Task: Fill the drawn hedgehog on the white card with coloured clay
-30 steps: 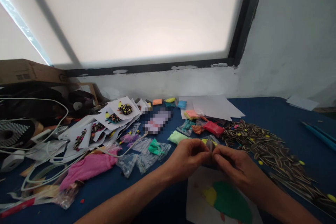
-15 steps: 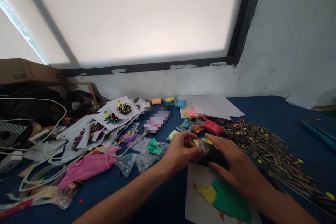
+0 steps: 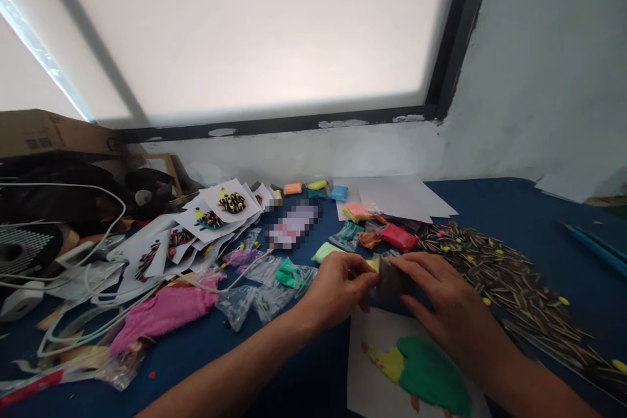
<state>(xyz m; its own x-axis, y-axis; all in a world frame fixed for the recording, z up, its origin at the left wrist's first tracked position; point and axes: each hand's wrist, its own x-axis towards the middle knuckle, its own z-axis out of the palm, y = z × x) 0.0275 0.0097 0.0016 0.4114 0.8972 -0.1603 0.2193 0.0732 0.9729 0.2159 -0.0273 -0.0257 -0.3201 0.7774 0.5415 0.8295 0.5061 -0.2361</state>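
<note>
Above the top edge of a white sheet, a small plastic bag with dark contents is between my hands. My left hand pinches the bag's left edge between thumb and fingers. My right hand is curled round its right side, fingertips on top and thumb below. A bit of yellow shows behind the bag; whether it is inside I cannot tell. On the sheet below lies a flat animal shape of green clay and yellow clay, with small brown feet. My right forearm covers the sheet's right part.
Striped sunflower seeds are heaped at the right, mixed with yellow bits. Behind my hands lie a red clay packet and white sheets. Finished seed pictures, a pink clay bag, white cables and a phone occupy the left.
My right hand has shifted slightly right and its fingers have moved on the bag. Less yellow shows between my hands now. My left hand keeps its pinch almost in place.
</note>
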